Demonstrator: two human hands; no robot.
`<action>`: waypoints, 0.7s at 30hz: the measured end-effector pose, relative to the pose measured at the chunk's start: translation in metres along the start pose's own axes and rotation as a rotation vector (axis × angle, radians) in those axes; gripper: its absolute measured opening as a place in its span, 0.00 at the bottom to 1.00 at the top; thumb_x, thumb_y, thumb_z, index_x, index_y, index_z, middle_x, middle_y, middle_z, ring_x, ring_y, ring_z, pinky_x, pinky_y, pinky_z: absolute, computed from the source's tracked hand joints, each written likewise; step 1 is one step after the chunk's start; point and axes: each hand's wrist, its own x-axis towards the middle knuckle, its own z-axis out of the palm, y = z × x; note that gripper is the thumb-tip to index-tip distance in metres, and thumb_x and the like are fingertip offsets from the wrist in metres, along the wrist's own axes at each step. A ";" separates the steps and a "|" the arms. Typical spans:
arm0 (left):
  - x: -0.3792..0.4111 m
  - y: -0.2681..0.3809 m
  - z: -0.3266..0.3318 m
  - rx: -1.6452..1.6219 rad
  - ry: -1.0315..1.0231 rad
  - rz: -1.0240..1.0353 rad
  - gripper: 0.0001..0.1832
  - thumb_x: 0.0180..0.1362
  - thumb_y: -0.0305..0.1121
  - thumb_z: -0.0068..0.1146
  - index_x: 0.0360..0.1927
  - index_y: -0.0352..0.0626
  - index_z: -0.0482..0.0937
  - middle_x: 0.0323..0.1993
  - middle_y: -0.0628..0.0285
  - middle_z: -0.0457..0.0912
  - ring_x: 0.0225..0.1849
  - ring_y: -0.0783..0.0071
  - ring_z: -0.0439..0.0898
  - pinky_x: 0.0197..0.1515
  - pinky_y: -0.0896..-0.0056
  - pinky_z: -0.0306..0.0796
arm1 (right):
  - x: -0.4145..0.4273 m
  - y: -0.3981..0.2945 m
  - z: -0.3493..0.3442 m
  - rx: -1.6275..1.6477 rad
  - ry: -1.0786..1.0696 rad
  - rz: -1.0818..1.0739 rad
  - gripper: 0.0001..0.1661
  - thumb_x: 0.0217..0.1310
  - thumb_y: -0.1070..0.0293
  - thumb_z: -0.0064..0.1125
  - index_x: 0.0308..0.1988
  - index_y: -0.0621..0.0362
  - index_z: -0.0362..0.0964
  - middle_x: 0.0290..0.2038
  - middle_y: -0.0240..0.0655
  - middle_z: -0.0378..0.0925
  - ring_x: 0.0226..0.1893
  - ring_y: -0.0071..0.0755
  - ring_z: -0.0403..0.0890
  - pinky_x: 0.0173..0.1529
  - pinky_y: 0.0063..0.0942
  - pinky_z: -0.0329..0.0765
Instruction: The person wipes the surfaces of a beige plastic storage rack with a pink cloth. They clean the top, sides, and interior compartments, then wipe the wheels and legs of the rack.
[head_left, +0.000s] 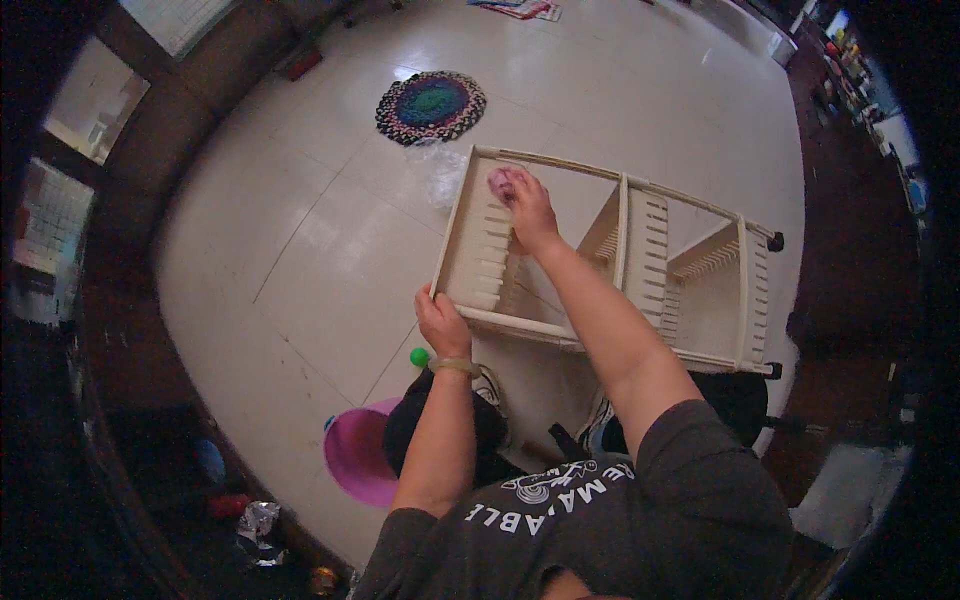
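A cream plastic shelf rack (624, 240) with slatted shelves and black casters lies on its side across the floor before me. My left hand (444, 322) grips its near left corner, thumb and fingers around the edge. Inside the end compartment, my right hand (531, 210) holds a bunched pink cloth (504, 184) against the slatted end panel. Part of the cloth is hidden under my fingers. A bangle (454, 365) circles my left wrist.
A pink basin (356, 457) stands by my left leg, near a small green ball (419, 357). Beyond the rack lie a clear plastic bag (439, 176) and a round braided rug (431, 107) on the tiled floor. Dark furniture (847, 262) lines the right side.
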 end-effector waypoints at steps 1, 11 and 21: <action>0.001 -0.001 0.000 -0.009 -0.001 -0.001 0.14 0.55 0.30 0.40 0.42 0.33 0.70 0.35 0.51 0.75 0.37 0.62 0.73 0.45 0.64 0.66 | 0.004 -0.008 -0.012 0.094 -0.041 0.052 0.20 0.53 0.74 0.49 0.48 0.56 0.70 0.46 0.36 0.73 0.48 0.41 0.71 0.53 0.33 0.69; 0.006 -0.021 -0.002 -0.080 -0.042 -0.032 0.17 0.56 0.31 0.39 0.46 0.33 0.70 0.38 0.51 0.76 0.40 0.60 0.74 0.49 0.65 0.65 | -0.070 -0.100 -0.143 1.072 -0.017 0.469 0.16 0.56 0.74 0.49 0.46 0.61 0.69 0.39 0.31 0.74 0.37 0.25 0.74 0.42 0.22 0.72; -0.031 0.057 -0.027 -0.017 -0.100 0.189 0.29 0.60 0.37 0.46 0.62 0.35 0.56 0.62 0.46 0.57 0.64 0.54 0.55 0.64 0.60 0.51 | -0.157 -0.087 -0.187 1.520 -0.056 0.757 0.22 0.62 0.70 0.44 0.56 0.61 0.60 0.50 0.41 0.70 0.49 0.41 0.74 0.54 0.43 0.72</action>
